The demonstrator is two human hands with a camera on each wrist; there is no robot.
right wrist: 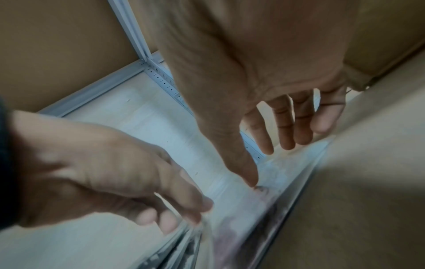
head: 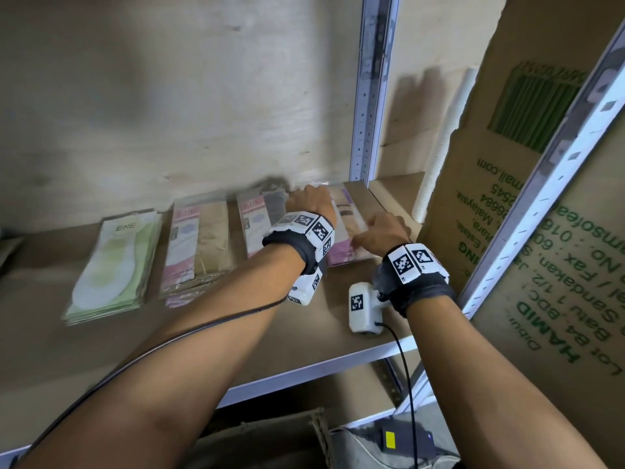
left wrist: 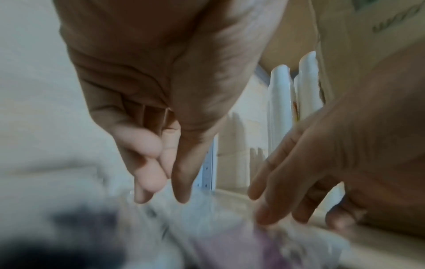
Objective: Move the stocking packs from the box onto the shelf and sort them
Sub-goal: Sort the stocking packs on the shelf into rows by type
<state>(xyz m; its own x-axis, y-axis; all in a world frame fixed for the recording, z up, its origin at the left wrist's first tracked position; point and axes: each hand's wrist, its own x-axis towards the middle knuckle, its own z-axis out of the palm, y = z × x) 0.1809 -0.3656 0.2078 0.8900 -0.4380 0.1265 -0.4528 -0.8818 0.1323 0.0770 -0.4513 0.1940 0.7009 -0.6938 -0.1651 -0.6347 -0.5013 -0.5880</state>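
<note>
1. Four stacks of stocking packs lie side by side on the shelf [head: 101,360]: a green-and-white stack [head: 113,265] at far left, a pink-and-tan stack [head: 198,247], a third pink stack [head: 257,223] and, at far right, a purple stack [head: 345,228] under both hands.
2. The left hand [head: 311,203] reaches over the far end of the purple stack, fingers extended and only loosely bent, their tips at the clear wrapping; the left wrist view shows the fingers [left wrist: 181,178] pointing down at the blurred plastic without closing around it.
3. The right hand [head: 382,233] lies on the near right part of the same stack, fingers spread and straight; the right wrist view shows its thumb tip touching the top pack.
4. A large printed cardboard box [head: 490,184] stands upright at the right end of the shelf, beside a white ribbed roll [head: 436,164].
5. Motion blur softens all three views.
</note>
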